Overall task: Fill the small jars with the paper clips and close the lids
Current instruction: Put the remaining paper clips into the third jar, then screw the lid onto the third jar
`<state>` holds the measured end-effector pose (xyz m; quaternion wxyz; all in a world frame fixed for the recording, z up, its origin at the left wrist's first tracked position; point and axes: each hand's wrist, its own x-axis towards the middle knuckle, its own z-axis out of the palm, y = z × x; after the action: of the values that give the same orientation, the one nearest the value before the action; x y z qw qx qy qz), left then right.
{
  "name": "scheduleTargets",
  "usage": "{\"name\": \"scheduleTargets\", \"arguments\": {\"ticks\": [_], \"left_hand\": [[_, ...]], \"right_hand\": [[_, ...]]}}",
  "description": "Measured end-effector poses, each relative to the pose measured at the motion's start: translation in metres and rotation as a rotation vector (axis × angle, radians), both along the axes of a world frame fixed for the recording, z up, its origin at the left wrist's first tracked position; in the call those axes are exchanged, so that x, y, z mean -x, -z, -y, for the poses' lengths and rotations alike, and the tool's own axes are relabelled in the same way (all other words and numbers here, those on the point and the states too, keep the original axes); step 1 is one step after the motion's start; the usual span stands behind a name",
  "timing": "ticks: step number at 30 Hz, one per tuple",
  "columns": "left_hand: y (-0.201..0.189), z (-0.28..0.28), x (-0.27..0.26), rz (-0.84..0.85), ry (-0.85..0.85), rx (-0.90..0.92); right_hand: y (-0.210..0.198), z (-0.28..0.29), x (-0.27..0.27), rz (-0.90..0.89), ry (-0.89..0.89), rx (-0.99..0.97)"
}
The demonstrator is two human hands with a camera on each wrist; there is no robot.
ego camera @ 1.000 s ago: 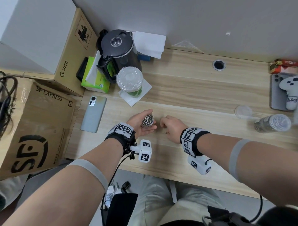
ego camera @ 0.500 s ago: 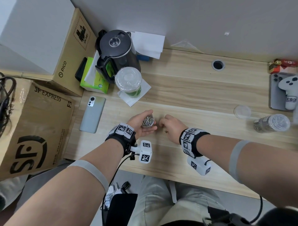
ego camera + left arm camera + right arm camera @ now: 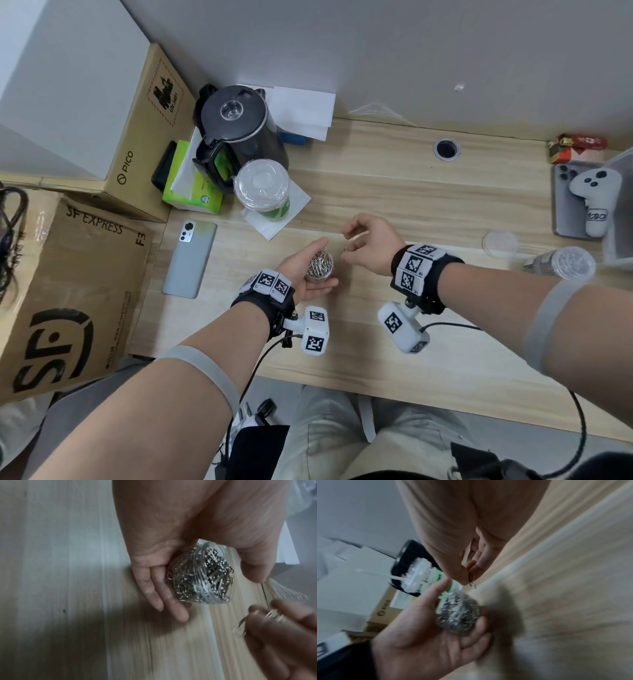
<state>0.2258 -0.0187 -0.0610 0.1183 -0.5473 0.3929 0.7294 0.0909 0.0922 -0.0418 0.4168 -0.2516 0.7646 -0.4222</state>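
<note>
Left hand cradles an open jar packed with paper clips while the right hand pinches a few more just beside it.

The left hand lies palm up over the wooden desk, fingers nearly straight and thumb raised, with the small clear jar seated between them; the jar has no lid on and silver paper clips fill it to the mouth. Just to its right, the right hand hangs with its fingers curled, thumb and forefinger nipping a couple of loose paper clips above the desk, apart from the jar. Farther right lie a clear round lid and, nearer, a second jar of clips tipped on its side. At the far left stand a black kettle and a lidded plastic cup on a napkin, with a grey smartphone nearer.
</note>
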Motion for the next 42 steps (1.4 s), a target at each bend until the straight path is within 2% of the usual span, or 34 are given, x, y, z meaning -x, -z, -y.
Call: {"name": "scheduleTargets", "arguments": {"ticks": [3,7,13,17,19,21,23,25,30,36,38,42], "left_hand": [[-0.007,-0.01,0.019,-0.005,-0.004,-0.02],[-0.014,-0.025,0.047,-0.049,0.064,-0.031],[-0.026,-0.064,0.102,-0.081,0.209,-0.035],[-0.022,-0.091,0.129,-0.144,0.319,-0.051],[-0.019,-0.102,0.14,-0.163,0.387,-0.06],[-0.02,-0.111,0.15,-0.144,0.427,-0.057],[-0.019,-0.113,0.157,-0.14,0.44,-0.063],[-0.018,-0.112,0.158,-0.141,0.457,-0.07],[-0.018,-0.098,0.149,-0.102,0.379,-0.067],[-0.015,-0.085,0.141,-0.056,0.244,-0.11],[-0.013,-0.081,0.142,-0.035,0.185,-0.133],[-0.01,-0.083,0.146,-0.015,0.086,-0.124]], "right_hand": [[-0.013,0.002,0.001,-0.03,-0.022,0.056],[-0.021,-0.008,0.003,-0.233,-0.069,0.045],[-0.036,-0.058,0.04,-0.288,0.046,0.093],[-0.043,-0.1,0.068,-0.434,0.185,0.085],[-0.04,-0.121,0.085,-0.521,0.252,-0.058],[-0.033,-0.142,0.103,-0.548,0.236,-0.326],[-0.025,-0.154,0.116,-0.492,0.156,-0.583],[-0.017,-0.16,0.123,-0.427,0.074,-0.758],[0.006,-0.154,0.132,-0.366,0.024,-0.925],[0.008,-0.149,0.142,-0.409,-0.069,-0.827],[0.004,-0.141,0.141,-0.392,-0.079,-0.658],[-0.015,-0.119,0.133,-0.387,-0.156,-0.176]]}}
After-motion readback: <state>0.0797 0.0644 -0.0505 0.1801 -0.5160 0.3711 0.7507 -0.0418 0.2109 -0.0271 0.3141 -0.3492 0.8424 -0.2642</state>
